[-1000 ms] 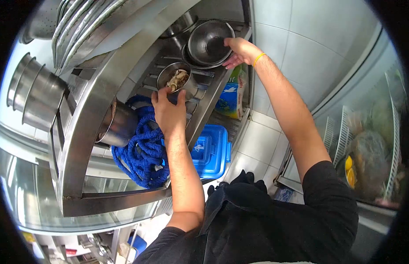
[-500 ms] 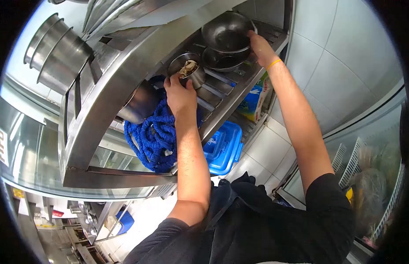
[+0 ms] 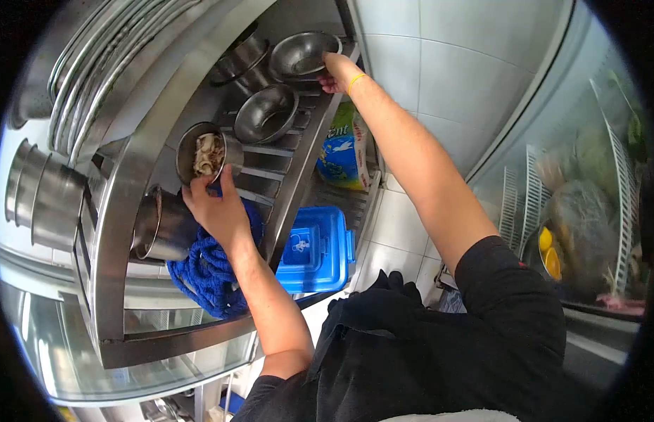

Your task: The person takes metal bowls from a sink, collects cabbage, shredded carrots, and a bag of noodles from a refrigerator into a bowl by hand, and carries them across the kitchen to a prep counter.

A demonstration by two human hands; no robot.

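My left hand [image 3: 218,206] grips the near rim of a small steel bowl [image 3: 232,153] with pale and brown food pieces [image 3: 208,155] inside. My right hand [image 3: 335,72] is closed on the right rim of a wide steel bowl [image 3: 296,56] at the back of the slatted shelf [image 3: 265,169]. Between the two stands another steel bowl [image 3: 265,114], which neither hand touches. The fingertips of my left hand are partly hidden by the bowl.
Blue netting [image 3: 214,278] and a steel pot [image 3: 165,225] lie left of my left forearm. Below the shelf are a blue lidded box [image 3: 314,253] and a bright packet [image 3: 343,151]. Stacked trays [image 3: 119,63] stand upper left; a glass-door fridge [image 3: 580,183] is at right.
The small bowl with food has moved left with my left hand, away from the other bowls. My right hand has brought the wide bowl away from above the middle bowl, which now shows fully.
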